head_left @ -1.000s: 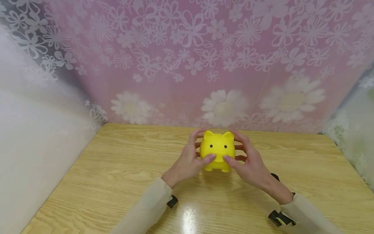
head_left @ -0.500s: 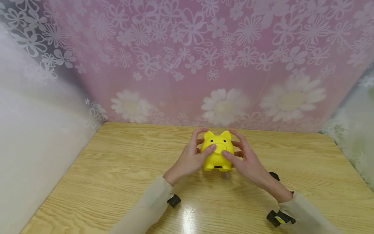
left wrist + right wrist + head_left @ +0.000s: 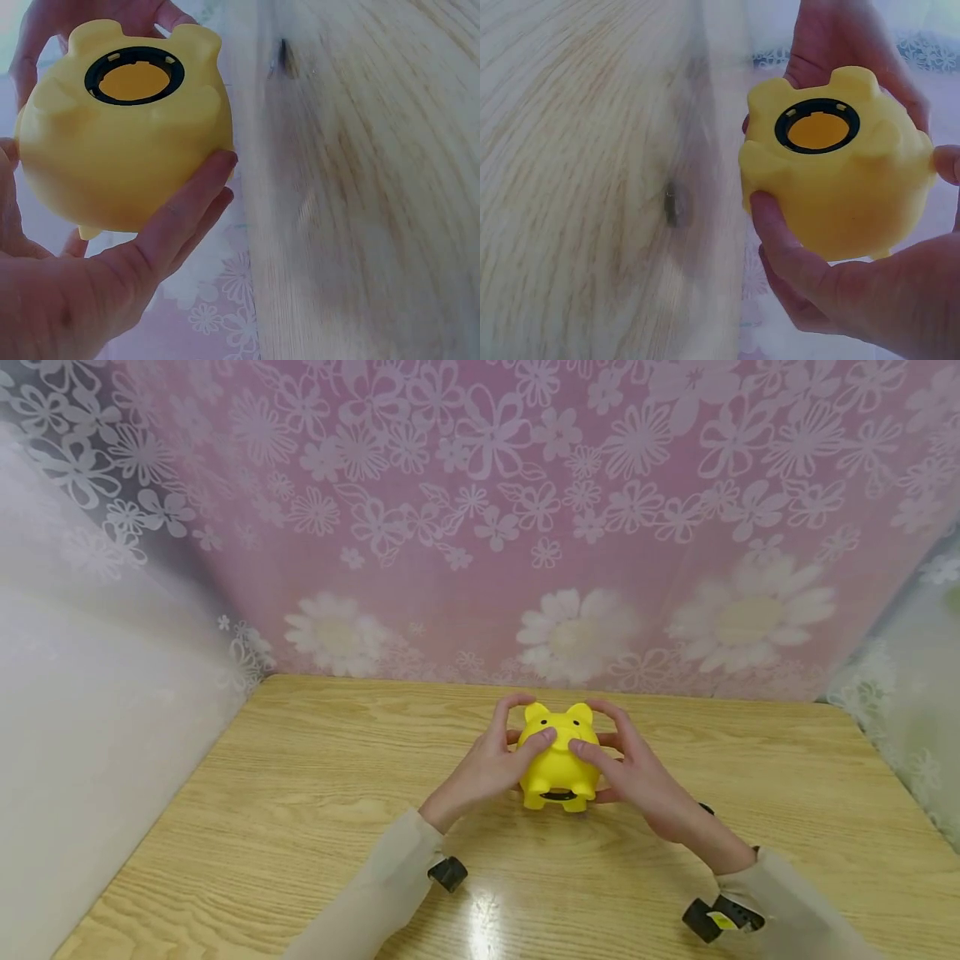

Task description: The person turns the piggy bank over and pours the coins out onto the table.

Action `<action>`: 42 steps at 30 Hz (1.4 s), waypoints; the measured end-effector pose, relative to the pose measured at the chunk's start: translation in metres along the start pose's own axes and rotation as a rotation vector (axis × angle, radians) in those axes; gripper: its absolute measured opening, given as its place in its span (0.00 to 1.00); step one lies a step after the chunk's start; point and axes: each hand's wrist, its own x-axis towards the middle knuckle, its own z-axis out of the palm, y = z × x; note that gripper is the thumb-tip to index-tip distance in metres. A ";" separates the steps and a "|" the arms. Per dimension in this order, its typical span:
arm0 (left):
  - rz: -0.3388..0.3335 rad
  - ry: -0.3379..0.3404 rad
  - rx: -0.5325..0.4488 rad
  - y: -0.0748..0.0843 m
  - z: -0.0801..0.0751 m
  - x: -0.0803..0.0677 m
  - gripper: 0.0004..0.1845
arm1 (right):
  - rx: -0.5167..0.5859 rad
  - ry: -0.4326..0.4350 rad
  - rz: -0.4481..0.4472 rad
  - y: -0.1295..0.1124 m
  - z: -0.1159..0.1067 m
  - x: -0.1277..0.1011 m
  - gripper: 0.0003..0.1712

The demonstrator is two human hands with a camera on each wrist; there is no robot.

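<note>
A yellow piggy bank (image 3: 558, 768) is held between both hands over the wooden table, tilted so its snout points up and its underside shows. My left hand (image 3: 495, 764) grips its left side, thumb across the front by the snout and fingers around the side and back. On the opposite side my right hand (image 3: 641, 781) holds it the same way, its thumb at the snout. Between the feet, the wrist views show a black ring (image 3: 176, 79) around an uncovered round hole. A small, blurred dark thing (image 3: 673, 206) shows against the table in both wrist views.
The wooden table (image 3: 300, 827) reaches back to a pink flowered curtain (image 3: 450, 527). A pale wall (image 3: 112, 693) stands along the left, and flowered cloth (image 3: 911, 718) hangs on the right. Black straps with small devices (image 3: 723, 917) sit at both wrists.
Both hands have tipped the piggy bank back, so its snout has turned upward and the black ring underneath has come into sight. The arms have stayed nearly in place.
</note>
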 end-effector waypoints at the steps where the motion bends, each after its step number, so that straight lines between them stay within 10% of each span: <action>1: -0.012 0.000 -0.005 0.001 0.000 0.000 0.31 | 0.004 -0.003 0.008 0.000 -0.001 0.000 0.43; 19: -0.152 -0.168 -0.055 0.016 -0.012 0.012 0.38 | 0.078 -0.059 0.143 -0.013 -0.006 0.007 0.45; 22: 0.008 -0.138 -0.063 0.016 -0.012 0.012 0.36 | -0.022 0.019 -0.053 -0.012 -0.004 0.007 0.43; 25: 0.299 -0.085 0.000 0.014 -0.012 0.009 0.39 | -0.175 0.132 -0.434 -0.004 -0.003 0.007 0.47; 29: 0.747 -0.008 0.277 0.014 -0.015 0.006 0.42 | -0.314 0.227 -1.028 0.008 -0.005 0.016 0.42; 32: 1.012 0.037 0.467 0.017 -0.019 0.009 0.44 | -0.347 0.250 -1.310 0.012 -0.006 0.024 0.38; 36: 1.175 0.062 0.598 0.020 -0.022 0.012 0.44 | -0.383 0.282 -1.435 0.013 -0.006 0.027 0.33; 42: 1.212 0.092 0.671 0.015 -0.023 0.013 0.42 | -0.437 0.272 -1.445 0.017 -0.007 0.025 0.29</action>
